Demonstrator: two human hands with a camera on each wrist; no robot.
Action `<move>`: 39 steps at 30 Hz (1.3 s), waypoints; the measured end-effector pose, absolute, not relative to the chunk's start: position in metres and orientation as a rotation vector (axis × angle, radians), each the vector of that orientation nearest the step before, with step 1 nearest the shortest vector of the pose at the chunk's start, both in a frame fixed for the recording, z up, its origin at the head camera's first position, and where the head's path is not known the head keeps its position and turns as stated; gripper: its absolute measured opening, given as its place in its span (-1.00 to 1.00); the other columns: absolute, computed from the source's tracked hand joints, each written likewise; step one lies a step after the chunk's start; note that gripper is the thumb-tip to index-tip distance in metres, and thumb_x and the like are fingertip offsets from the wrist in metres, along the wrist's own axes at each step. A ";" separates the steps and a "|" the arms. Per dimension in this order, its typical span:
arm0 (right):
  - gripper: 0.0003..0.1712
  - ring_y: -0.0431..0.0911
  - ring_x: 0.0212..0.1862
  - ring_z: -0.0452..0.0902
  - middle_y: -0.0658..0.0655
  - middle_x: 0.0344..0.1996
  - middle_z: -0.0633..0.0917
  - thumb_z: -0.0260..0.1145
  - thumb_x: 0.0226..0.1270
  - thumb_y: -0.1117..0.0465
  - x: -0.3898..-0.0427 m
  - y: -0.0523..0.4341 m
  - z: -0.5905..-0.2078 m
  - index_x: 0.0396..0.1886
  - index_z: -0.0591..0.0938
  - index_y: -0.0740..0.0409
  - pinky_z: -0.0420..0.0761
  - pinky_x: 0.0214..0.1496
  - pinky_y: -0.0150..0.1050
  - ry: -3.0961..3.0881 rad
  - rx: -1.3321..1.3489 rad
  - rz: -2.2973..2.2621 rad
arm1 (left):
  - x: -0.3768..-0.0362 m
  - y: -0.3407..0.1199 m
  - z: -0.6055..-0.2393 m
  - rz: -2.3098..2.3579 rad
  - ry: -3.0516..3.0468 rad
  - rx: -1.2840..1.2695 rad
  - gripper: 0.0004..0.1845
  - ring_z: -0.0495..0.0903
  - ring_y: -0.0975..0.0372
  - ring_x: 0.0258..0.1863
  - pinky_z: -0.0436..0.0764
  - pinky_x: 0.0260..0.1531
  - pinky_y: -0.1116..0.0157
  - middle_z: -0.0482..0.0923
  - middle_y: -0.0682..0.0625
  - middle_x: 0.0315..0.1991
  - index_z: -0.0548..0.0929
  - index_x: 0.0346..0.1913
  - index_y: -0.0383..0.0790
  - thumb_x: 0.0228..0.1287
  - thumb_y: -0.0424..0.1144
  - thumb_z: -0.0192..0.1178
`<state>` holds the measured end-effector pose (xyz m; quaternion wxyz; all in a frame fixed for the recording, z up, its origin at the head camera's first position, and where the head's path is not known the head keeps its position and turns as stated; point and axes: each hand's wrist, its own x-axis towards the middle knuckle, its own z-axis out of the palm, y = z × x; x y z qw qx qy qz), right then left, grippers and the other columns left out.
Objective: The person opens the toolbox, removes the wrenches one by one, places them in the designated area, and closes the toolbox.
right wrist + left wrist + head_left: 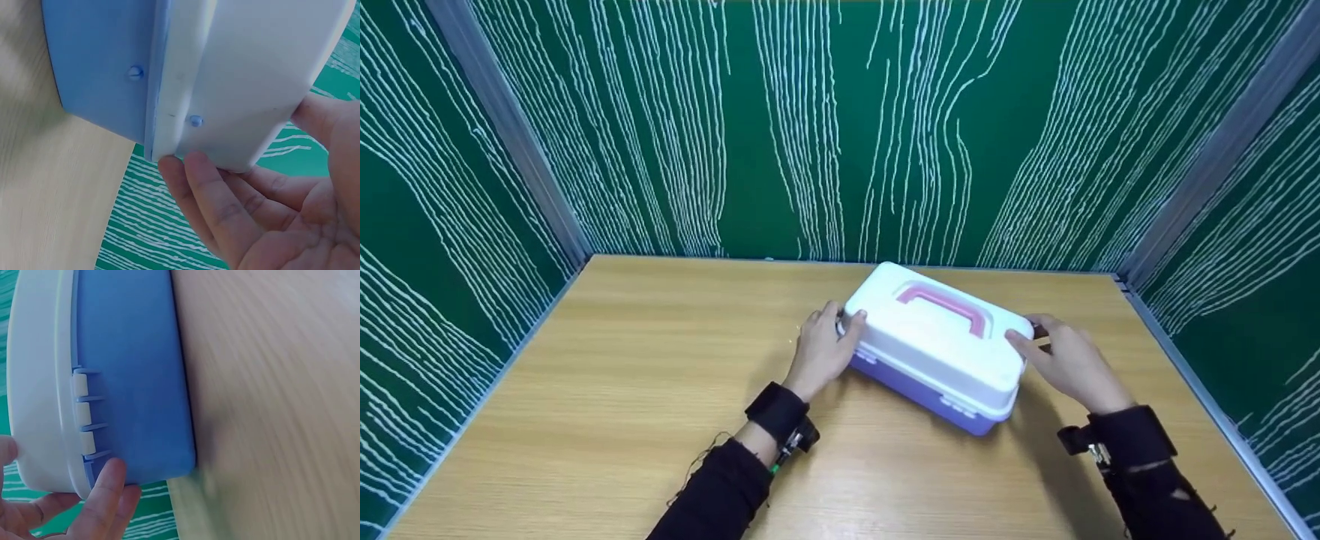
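Note:
A plastic box [937,337] with a white lid, a pink handle [945,304] and a purple-blue base lies slanted on the wooden table [622,390]. My left hand [825,349] grips its left end, thumb on the lid's edge. My right hand [1065,360] grips the right end, thumb on top. In the left wrist view, fingers [107,500] touch the corner of the base of the box [129,382] beside white clips [81,416]. In the right wrist view, fingers [208,191] curl under the lid's end of the box [225,73].
Green walls [840,127] with white wavy lines close the table in at the back and on both sides. A metal strip [1192,375] runs along the right edge. Bare wood lies to the left and in front of the box.

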<state>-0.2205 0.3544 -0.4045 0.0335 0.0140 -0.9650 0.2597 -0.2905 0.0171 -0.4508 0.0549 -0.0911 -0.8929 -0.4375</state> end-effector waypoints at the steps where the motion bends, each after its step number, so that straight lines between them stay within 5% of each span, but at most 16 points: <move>1: -0.03 0.35 0.10 0.61 0.52 0.16 0.58 -0.01 0.48 -0.36 -0.219 0.352 -0.405 0.40 0.33 0.45 0.70 0.02 0.16 -2.958 0.050 0.797 | -0.290 0.015 -0.451 -1.326 -2.710 -0.270 -0.32 0.57 0.02 0.13 0.62 0.15 0.04 0.57 -0.17 0.12 0.48 0.30 -0.19 0.46 0.31 -0.07; 12: -0.09 0.23 -0.05 0.70 0.45 0.01 0.68 0.08 0.45 -0.36 -0.203 0.335 -0.405 0.24 0.48 0.45 0.74 -0.09 0.07 -2.905 0.090 0.795 | -0.282 -0.004 -0.452 -1.316 -2.688 -0.291 -0.44 0.56 0.03 0.03 0.58 0.05 0.06 0.59 -0.13 0.01 0.53 0.19 -0.13 0.50 0.25 -0.08; 19: -0.09 0.17 -0.11 0.73 0.42 -0.05 0.71 0.12 0.40 -0.38 -0.194 0.323 -0.405 0.19 0.53 0.44 0.77 -0.17 -0.02 -2.906 0.102 0.797 | -0.280 -0.015 -0.451 -1.358 -2.708 -0.232 -0.38 0.53 -0.01 0.20 0.56 0.21 0.01 0.55 -0.17 0.17 0.48 0.32 -0.13 0.51 0.26 -0.08; 39: -0.56 -0.23 -0.33 0.66 0.01 -0.37 0.75 0.34 0.36 -0.14 -0.160 0.287 -0.408 -0.14 0.67 0.18 0.70 -0.29 -0.37 -2.838 0.265 0.887 | -0.288 -0.045 -0.450 -1.398 -2.711 -0.264 -0.39 0.49 -0.08 0.26 0.51 0.27 -0.06 0.53 -0.26 0.23 0.47 0.34 -0.23 0.58 0.18 -0.19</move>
